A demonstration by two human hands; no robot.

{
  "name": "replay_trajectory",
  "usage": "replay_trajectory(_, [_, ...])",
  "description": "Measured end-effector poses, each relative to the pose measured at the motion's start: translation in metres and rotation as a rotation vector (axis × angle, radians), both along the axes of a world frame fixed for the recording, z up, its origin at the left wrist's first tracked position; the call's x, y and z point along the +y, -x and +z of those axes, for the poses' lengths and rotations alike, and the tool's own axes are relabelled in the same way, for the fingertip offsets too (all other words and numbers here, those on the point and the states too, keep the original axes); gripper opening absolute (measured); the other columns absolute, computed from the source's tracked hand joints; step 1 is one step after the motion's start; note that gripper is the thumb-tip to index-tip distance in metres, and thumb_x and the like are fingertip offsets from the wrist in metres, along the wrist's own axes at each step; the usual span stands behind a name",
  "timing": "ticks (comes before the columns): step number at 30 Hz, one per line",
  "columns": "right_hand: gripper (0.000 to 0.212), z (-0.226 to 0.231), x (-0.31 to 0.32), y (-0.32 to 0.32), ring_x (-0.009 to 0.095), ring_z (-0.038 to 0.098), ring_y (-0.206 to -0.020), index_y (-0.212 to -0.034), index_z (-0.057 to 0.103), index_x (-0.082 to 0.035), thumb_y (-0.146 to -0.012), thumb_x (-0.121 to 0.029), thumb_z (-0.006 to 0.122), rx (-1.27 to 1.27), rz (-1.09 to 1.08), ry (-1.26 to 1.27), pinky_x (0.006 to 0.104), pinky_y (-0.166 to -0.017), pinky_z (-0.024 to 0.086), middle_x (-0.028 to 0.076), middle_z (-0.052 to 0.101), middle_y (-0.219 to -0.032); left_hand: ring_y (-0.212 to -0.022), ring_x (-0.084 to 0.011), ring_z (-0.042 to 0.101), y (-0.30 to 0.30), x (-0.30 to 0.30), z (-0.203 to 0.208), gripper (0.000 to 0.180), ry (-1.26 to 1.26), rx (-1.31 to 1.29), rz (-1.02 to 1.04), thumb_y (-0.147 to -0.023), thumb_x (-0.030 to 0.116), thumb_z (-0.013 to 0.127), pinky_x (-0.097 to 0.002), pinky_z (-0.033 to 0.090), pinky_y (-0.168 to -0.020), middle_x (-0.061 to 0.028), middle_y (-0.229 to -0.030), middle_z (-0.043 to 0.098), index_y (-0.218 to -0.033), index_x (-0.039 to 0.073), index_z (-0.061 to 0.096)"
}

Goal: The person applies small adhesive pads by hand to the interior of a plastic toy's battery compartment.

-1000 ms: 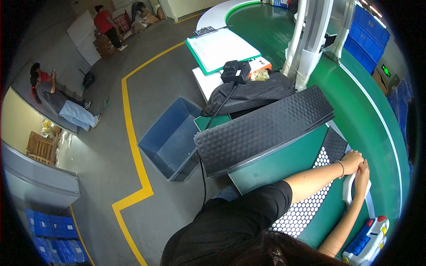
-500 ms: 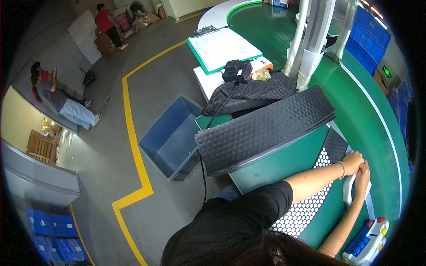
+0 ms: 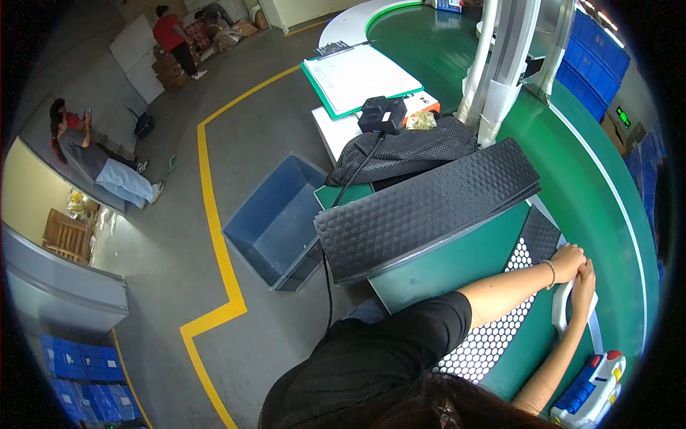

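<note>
My left hand (image 3: pixel 568 263), with a bracelet at the wrist, is closed at the table's right side. Its fingers meet my right hand (image 3: pixel 584 280), which is also closed. Whatever lies between the fingers is hidden. Below them is a white rounded loop-shaped piece (image 3: pixel 560 309), partly covered by my right wrist; I cannot tell whether it is held. Under my left forearm runs a black strip (image 3: pixel 541 232) whose nearer part bears rows of white round dots (image 3: pixel 493 342). A stack of black bumpy sheets (image 3: pixel 429 211) lies farther left on the green table.
A white toy-like device (image 3: pixel 587 393) with coloured parts sits near my right forearm. Beyond the stack are black mesh cloth (image 3: pixel 407 150), a small black camera-like box (image 3: pixel 382 114) and a clipboard (image 3: pixel 361 77). A grey-blue bin (image 3: pixel 275 222) stands left. Other people are farther off.
My hands and the things on the table look the same. In the far background, a person bending near the packages has shifted slightly.
</note>
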State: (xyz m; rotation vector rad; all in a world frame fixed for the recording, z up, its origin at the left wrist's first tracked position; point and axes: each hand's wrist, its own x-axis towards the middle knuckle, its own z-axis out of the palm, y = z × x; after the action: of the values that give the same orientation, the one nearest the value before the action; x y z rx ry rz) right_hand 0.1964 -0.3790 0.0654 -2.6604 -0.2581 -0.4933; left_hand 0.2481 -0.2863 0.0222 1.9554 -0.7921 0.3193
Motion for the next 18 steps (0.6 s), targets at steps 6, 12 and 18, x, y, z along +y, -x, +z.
replay_trajectory(6, [0.009,-0.0032,-0.0039,-0.0027,0.032,0.052,-0.074,-0.078,0.050,0.008,-0.075,0.004,0.043,-0.007,0.013,0.009,0.0364,-0.066,0.042,0.017,0.049,-0.081,-0.090,-0.0278,0.053,-0.0002,0.0006,0.0004,0.008,-0.002,0.009,0.002,-0.069,0.011,0.057,-0.0397,0.040,-0.080,-0.0117,-0.087,0.058,-0.070,0.007,0.063])
replay_trajectory(12, [0.009,-0.0048,-0.0049,-0.0021,0.031,0.053,-0.073,-0.078,0.051,0.007,-0.075,0.004,0.043,-0.012,0.008,0.023,0.0362,-0.066,0.042,0.016,0.049,-0.080,-0.091,-0.0285,0.053,0.0009,0.0016,0.0010,0.008,-0.002,0.012,-0.006,-0.069,0.011,0.057,-0.0403,0.040,-0.081,-0.0122,-0.087,0.058,-0.071,0.006,0.063])
replay_trajectory(18, [0.009,-0.0029,-0.0037,-0.0006,0.031,0.053,-0.073,-0.078,0.051,0.007,-0.075,0.005,0.043,-0.019,0.015,0.016,0.0359,-0.066,0.042,0.016,0.049,-0.080,-0.092,-0.0292,0.053,0.0001,-0.0002,0.0000,0.008,0.003,0.011,-0.014,-0.068,0.011,0.058,-0.0412,0.040,-0.081,-0.0126,-0.087,0.058,-0.071,0.005,0.063])
